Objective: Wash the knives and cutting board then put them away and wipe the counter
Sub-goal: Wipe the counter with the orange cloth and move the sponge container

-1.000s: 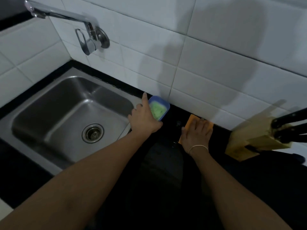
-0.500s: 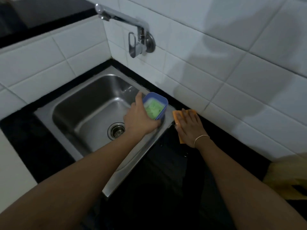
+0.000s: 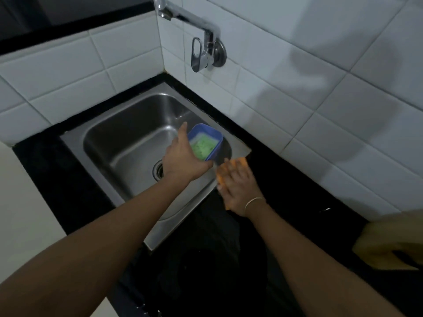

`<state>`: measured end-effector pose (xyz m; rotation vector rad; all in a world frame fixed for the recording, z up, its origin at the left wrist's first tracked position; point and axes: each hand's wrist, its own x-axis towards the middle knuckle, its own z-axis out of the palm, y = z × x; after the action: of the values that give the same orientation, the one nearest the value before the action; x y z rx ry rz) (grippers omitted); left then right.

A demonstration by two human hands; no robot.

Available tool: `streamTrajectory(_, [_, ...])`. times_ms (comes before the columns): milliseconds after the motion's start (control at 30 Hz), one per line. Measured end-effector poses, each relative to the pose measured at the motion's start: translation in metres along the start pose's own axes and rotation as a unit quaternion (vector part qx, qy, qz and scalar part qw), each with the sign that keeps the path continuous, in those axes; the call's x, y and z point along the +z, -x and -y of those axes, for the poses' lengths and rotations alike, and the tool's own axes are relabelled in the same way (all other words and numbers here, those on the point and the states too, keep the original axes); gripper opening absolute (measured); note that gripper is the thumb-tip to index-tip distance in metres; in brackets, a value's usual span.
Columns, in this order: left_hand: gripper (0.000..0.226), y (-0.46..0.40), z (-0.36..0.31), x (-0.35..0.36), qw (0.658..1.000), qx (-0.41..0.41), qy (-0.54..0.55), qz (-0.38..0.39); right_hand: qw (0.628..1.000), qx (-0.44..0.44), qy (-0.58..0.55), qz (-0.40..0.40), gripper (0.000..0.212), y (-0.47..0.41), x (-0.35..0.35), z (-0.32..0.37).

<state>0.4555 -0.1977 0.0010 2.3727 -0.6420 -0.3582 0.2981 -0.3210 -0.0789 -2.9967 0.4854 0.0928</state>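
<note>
My left hand (image 3: 185, 160) grips a small blue tub (image 3: 207, 139) with a green scrub pad inside, holding it tilted above the right side of the steel sink (image 3: 128, 143). My right hand (image 3: 238, 186) lies flat on an orange cloth (image 3: 238, 162), pressing it on the sink's right rim where it meets the black counter (image 3: 286, 179). The cloth is mostly hidden under my fingers. A wooden knife block (image 3: 389, 243), blurred, stands at the right edge of the view.
A wall-mounted chrome tap (image 3: 206, 49) sticks out above the sink's back corner, with no water running. White tiled walls close in the sink on the back and left. The drain (image 3: 158, 172) sits in the basin floor. A pale surface (image 3: 25, 213) borders the counter at the left.
My left hand has carried the blue tub from the counter's back edge out over the sink. My right hand slid the orange cloth left onto the sink rim. The view swung left.
</note>
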Motion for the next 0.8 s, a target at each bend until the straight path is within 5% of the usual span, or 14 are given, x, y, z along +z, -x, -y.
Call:
streamTrajectory(300, [0.126, 0.006, -0.008, 0.002, 0.999, 0.007, 0.032, -0.015, 0.998, -0.015, -0.036, 0.04, 0.066, -0.002, 0.009, 0.011])
streamTrajectory(567, [0.123, 0.02, -0.013, 0.009, 1.0, 0.003, 0.02, -0.01, 0.993, 0.098, -0.041, 0.046, 0.066, -0.039, -0.008, -0.055])
streamTrajectory(800, [0.121, 0.032, -0.006, 0.005, 1.0, 0.017, 0.006, -0.011, 0.979, 0.193, -0.039, 0.045, 0.071, 0.033, -0.008, -0.101])
